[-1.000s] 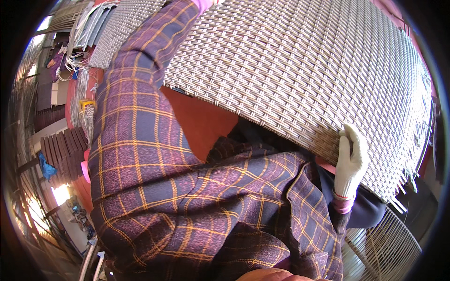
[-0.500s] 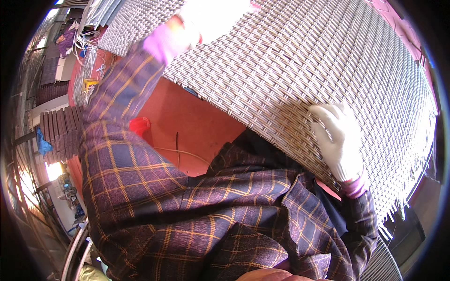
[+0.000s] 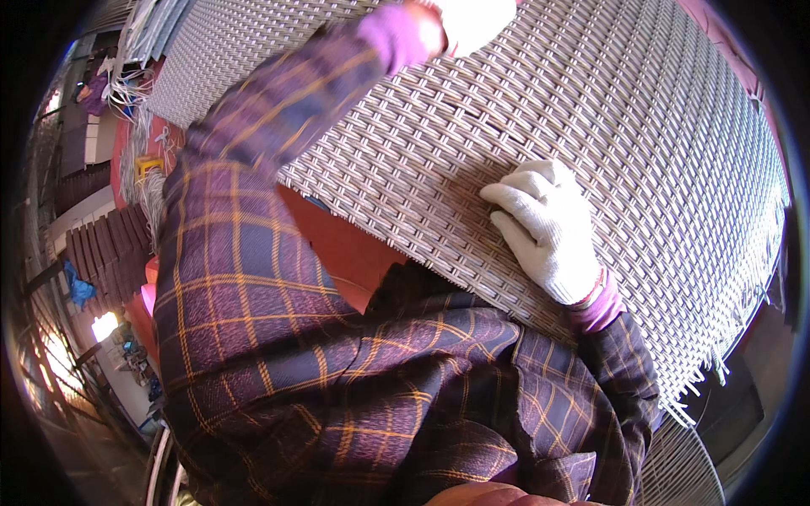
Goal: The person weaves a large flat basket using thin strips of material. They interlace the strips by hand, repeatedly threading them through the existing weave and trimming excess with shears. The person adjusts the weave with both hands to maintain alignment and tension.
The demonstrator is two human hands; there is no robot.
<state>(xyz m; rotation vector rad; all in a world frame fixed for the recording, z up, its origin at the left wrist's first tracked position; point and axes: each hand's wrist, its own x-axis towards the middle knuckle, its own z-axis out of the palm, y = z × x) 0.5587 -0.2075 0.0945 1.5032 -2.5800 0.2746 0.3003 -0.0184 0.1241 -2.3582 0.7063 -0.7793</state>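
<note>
A large grey-beige woven wicker panel slopes across the upper and right part of the view. My right hand, in a white knit glove, rests on the weave near its close edge, with fingers loosely bent and slightly apart. My left hand, also in a white glove, reaches over the far part of the panel at the top edge of the view. Its fingers are cut off or washed out by light, so I cannot tell what they touch. Small darker gaps show in the weave between my hands.
Loose pale strands fringe the panel's right end. Bundles of strands and a yellow stool-like thing are at the left, by stacked brown slatted pieces. Red floor shows below the panel.
My left hand has moved right over the panel. My right hand has slid left and a little farther away on the weave. The view has shifted slightly.
</note>
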